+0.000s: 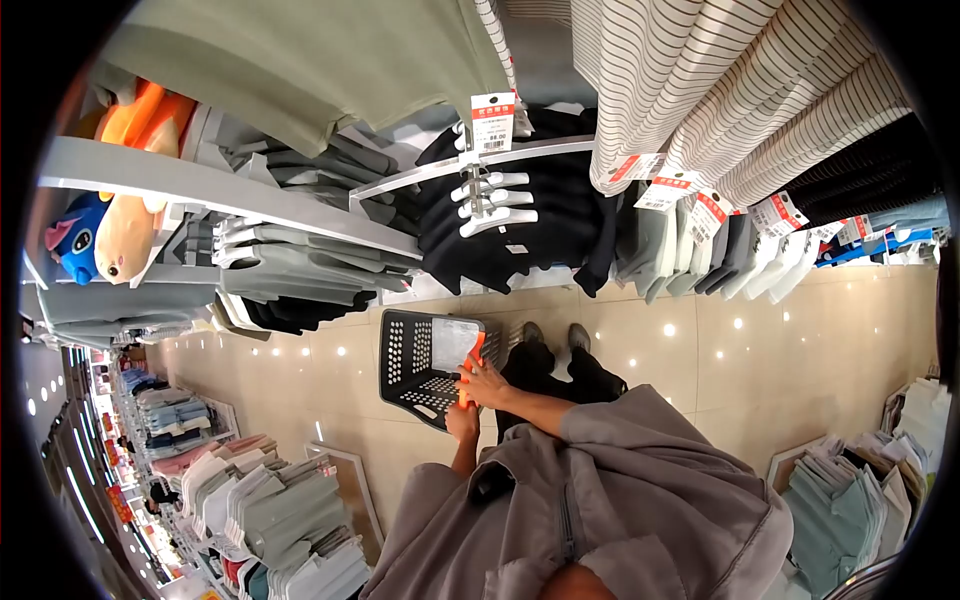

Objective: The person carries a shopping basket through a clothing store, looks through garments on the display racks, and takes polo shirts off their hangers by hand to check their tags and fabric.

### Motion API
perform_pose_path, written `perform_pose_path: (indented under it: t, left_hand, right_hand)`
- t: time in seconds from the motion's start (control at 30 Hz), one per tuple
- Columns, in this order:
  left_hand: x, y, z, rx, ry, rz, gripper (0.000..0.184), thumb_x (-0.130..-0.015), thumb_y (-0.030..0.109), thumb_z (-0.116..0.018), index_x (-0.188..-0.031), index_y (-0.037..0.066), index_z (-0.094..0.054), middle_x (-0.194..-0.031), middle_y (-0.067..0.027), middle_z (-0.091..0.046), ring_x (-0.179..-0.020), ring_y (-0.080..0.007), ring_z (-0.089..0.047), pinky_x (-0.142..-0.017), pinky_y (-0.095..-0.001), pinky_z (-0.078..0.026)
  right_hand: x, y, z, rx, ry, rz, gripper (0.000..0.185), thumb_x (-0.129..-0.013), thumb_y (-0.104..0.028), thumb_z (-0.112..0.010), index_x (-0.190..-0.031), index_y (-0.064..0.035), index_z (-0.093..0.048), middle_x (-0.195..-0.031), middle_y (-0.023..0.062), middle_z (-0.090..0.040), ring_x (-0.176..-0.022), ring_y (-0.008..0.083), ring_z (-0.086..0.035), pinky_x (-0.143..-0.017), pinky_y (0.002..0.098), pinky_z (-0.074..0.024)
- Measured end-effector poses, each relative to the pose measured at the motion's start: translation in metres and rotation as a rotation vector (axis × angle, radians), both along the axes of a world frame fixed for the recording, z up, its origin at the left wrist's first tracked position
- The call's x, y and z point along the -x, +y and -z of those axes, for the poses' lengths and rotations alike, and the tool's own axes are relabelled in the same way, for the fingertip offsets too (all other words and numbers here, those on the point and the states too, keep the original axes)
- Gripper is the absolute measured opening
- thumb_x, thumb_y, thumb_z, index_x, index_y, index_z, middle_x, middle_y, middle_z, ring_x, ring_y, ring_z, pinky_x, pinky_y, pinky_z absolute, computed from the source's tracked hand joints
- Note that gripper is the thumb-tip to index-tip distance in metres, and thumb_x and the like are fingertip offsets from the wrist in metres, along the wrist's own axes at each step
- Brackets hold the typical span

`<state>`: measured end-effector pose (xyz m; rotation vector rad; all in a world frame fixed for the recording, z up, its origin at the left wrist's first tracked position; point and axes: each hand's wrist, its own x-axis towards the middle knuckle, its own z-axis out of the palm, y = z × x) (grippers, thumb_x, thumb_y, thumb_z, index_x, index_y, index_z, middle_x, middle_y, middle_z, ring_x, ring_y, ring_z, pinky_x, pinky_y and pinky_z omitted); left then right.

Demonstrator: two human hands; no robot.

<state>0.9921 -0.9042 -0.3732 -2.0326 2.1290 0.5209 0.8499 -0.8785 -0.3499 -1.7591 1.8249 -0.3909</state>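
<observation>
A dark grey shopping basket [408, 350] with perforated walls hangs in front of my body, a little left of my legs. Its orange handle [467, 388] runs up along the near side. My left hand [462, 421] is closed around the lower end of the handle. Higher up, my right hand [486, 384] also grips the handle, its fingers bent over the orange part. Inside the basket, against the right wall, is a pale flat panel or packet [455, 345]; I cannot tell which.
Ahead stands a clothing rack with black shirts [480, 240] on white hangers, striped garments [690, 90] and a green garment [290, 60] above. Plush toys [125, 235] sit at the left. More clothes [290, 510] hang behind left and right [835, 510]. Tiled floor [700, 350] runs between the racks.
</observation>
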Motion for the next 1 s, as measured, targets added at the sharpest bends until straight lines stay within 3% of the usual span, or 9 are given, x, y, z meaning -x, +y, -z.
perform_pose_path:
  t: [0.17,0.27,0.47,0.77,1.0]
  left_hand:
    - [0.004,-0.011,-0.006,-0.06,-0.078,0.02,0.041,-0.077,0.039,-0.06,-0.081,-0.001,-0.067,-0.081,-0.0211,-0.066,-0.081,-0.0392,-0.065,-0.073,-0.0483,-0.051]
    - [-0.015,-0.021,0.018,-0.04,-0.027,0.073,0.036,-0.074,0.036,-0.062,-0.08,0.0,-0.068,-0.081,-0.0219,-0.066,-0.08,-0.0392,-0.065,-0.071,-0.0485,-0.051]
    - [-0.013,-0.042,-0.004,0.043,-0.018,0.084,0.032,-0.075,0.032,-0.061,-0.077,0.001,-0.068,-0.075,-0.0208,-0.066,-0.075,-0.0391,-0.066,-0.069,-0.0493,-0.052]
    - [-0.025,-0.093,-0.005,0.027,-0.01,0.046,0.029,-0.078,0.031,-0.06,-0.075,0.003,-0.069,-0.073,-0.0208,-0.066,-0.071,-0.0387,-0.066,-0.065,-0.0479,-0.053]
    - [-0.029,-0.124,-0.003,0.085,-0.003,0.015,0.031,-0.08,0.032,-0.059,-0.073,0.004,-0.069,-0.068,-0.0198,-0.065,-0.067,-0.0377,-0.066,-0.061,-0.0477,-0.053]
  right_hand:
    - [0.004,-0.022,0.014,-0.08,-0.001,-0.05,0.049,-0.076,-0.039,-0.066,-0.12,-0.0195,-0.056,-0.138,0.0105,-0.037,-0.13,0.0387,-0.03,-0.097,0.0638,-0.0325]
    - [0.0,-0.035,0.013,-0.128,0.001,-0.077,0.054,-0.074,-0.043,-0.067,-0.122,-0.0204,-0.056,-0.134,0.0104,-0.04,-0.129,0.038,-0.031,-0.094,0.0645,-0.0341]
    - [-0.015,-0.067,0.032,-0.058,0.061,-0.065,0.055,-0.072,-0.049,-0.067,-0.118,-0.02,-0.058,-0.129,0.0096,-0.043,-0.126,0.0359,-0.032,-0.092,0.063,-0.0359]
    - [-0.022,-0.119,0.017,-0.143,0.024,-0.139,0.054,-0.075,-0.045,-0.065,-0.121,-0.0202,-0.054,-0.138,0.0102,-0.036,-0.13,0.0352,-0.03,-0.097,0.0613,-0.0332]
    - [-0.032,-0.144,0.011,-0.116,0.007,-0.075,0.055,-0.082,-0.04,-0.062,-0.132,-0.0229,-0.046,-0.149,0.0119,-0.022,-0.135,0.0349,-0.025,-0.101,0.0602,-0.0308]
